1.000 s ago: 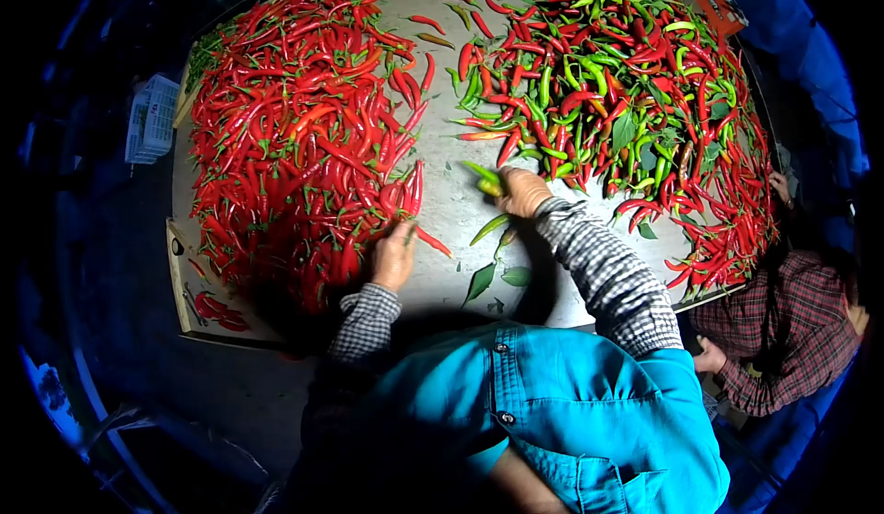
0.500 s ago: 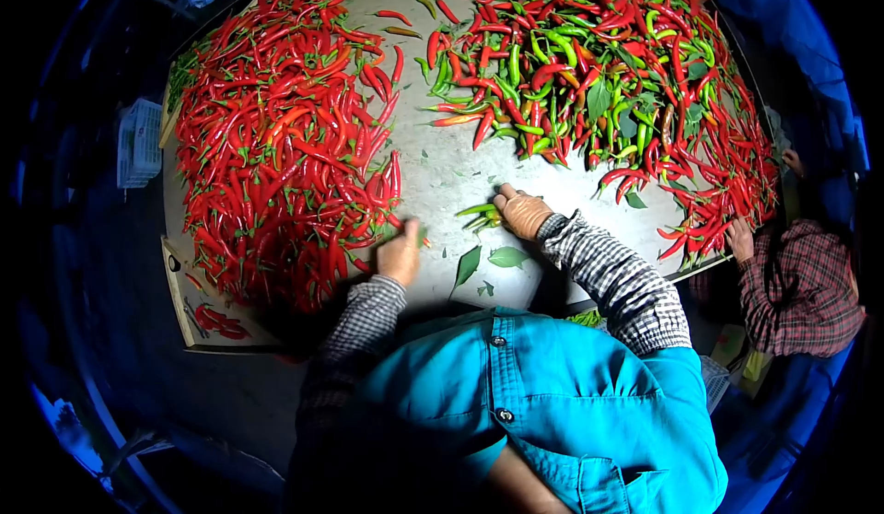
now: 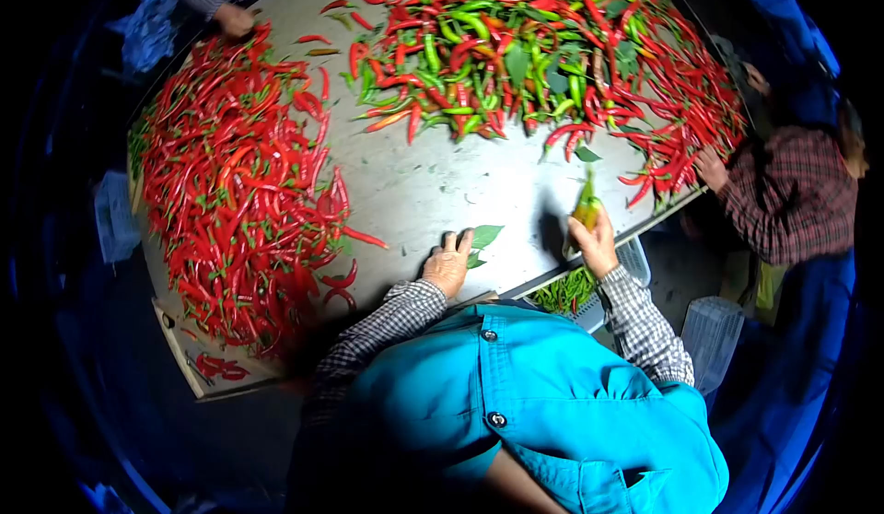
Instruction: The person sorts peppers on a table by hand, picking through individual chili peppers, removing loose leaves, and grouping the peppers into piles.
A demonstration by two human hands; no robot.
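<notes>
My right hand (image 3: 597, 242) is closed around a few green chili peppers (image 3: 587, 203), raised near the front edge of the metal-topped table (image 3: 405, 182). Flat on the tabletop, my left hand (image 3: 447, 263) has its fingers somewhat apart and touches green leaves (image 3: 486, 237). To its left spreads a big heap of red chili peppers (image 3: 249, 164). Farther back lies a mixed pile of red and green chili peppers (image 3: 497, 44) with leaves among them.
Below the table edge stands a crate (image 3: 635, 261) with green chilies (image 3: 566, 291). A co-worker in a plaid shirt (image 3: 801, 196) reaches into the pile at right. Another person's hand (image 3: 235, 21) touches the red heap at upper left. A clear plastic crate (image 3: 712, 334) stands at lower right.
My right hand has moved right with the green chilies and lifted them toward the table edge. My left hand has left the red heap for the leaves. The view has shifted right.
</notes>
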